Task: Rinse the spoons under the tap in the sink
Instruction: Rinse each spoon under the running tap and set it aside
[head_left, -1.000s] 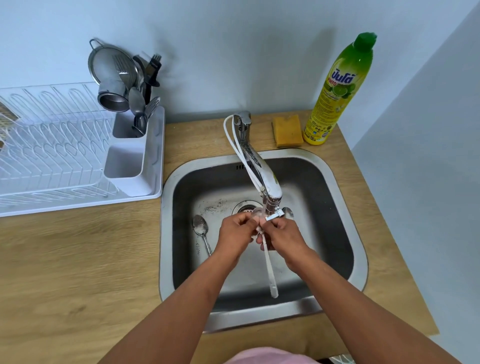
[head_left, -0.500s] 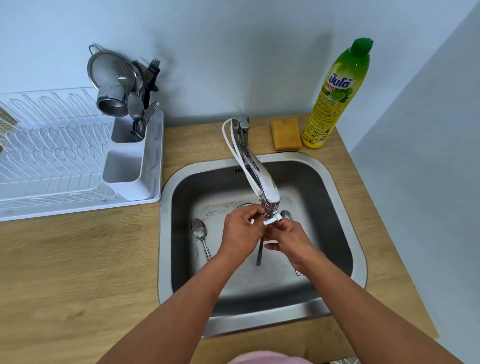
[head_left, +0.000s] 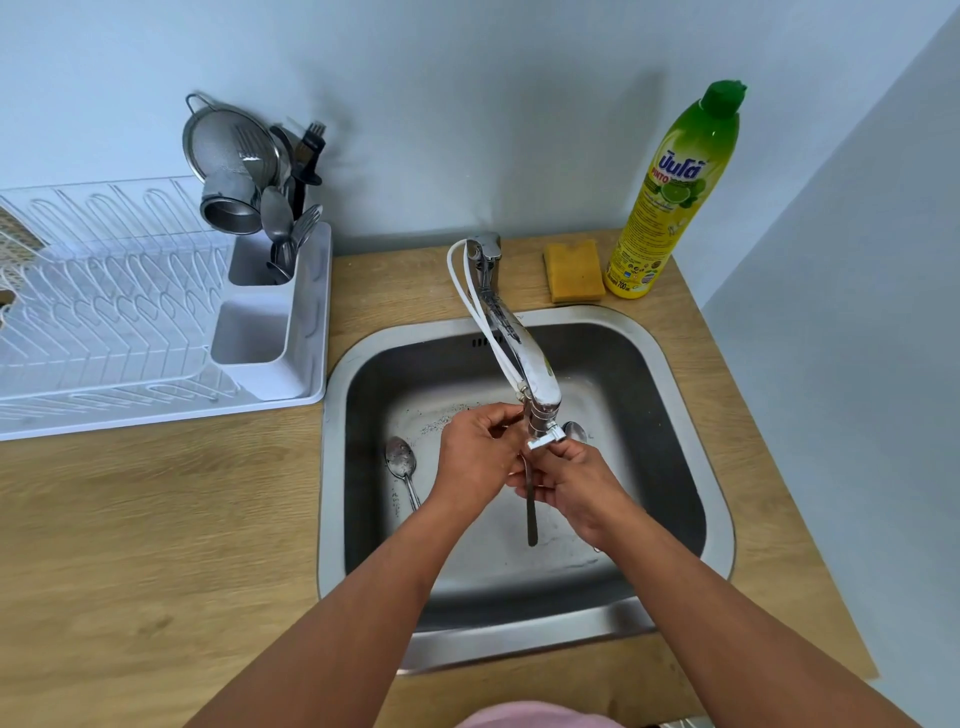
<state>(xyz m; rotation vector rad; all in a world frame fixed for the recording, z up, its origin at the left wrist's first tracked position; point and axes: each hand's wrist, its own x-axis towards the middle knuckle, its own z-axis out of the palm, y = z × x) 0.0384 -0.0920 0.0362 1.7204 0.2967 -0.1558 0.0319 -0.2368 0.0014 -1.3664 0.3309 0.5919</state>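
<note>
Steel spoon (head_left: 531, 512) hangs under the tap (head_left: 540, 410) over the sink (head_left: 691, 415), handle pointing near; both the left hand (head_left: 475, 460) and right hand (head_left: 574, 480) pinch its upper part.

Both bare forearms reach forward from the bottom edge and converge. The left hand (head_left: 475, 457) is curled, knuckles up, its fingers (head_left: 501, 415) bent toward the right hand. The right hand (head_left: 574, 480) faces it, back upward, its fingers (head_left: 524, 486) pinched shut around a thin metal handle (head_left: 531, 514) that hangs below them. The two hands touch at the fingertips.
</note>
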